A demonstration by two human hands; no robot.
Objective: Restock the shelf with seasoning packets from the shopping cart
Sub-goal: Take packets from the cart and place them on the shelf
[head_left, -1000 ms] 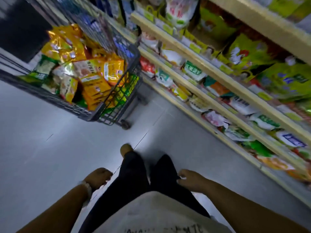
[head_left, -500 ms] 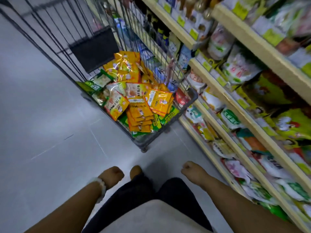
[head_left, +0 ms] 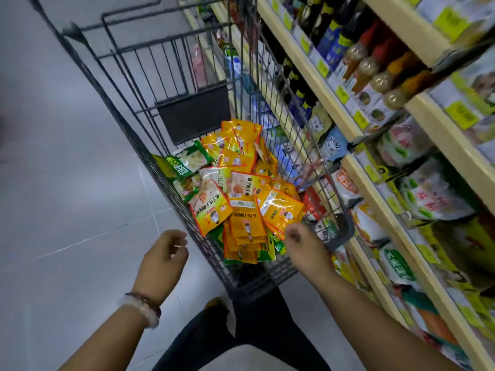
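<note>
A dark wire shopping cart stands in front of me, beside the shelf on the right. Inside it lies a heap of orange and yellow seasoning packets, with a few green ones at the left. My right hand hangs over the cart's near corner, fingers loosely curled and holding nothing, just short of the nearest packets. My left hand hovers outside the cart's left side, fingers loosely curled and empty. A bead bracelet sits on that wrist.
The shelf's tiers hold sauce bottles up top and white, green and yellow bags lower down, with yellow price tags along the edges. Grey tiled floor spreads to the left. My dark trousers are below the cart.
I have come closer to the cart, which now fills the middle of the view. Both hands rose from beside my legs; the right one now reaches over the cart's near corner.
</note>
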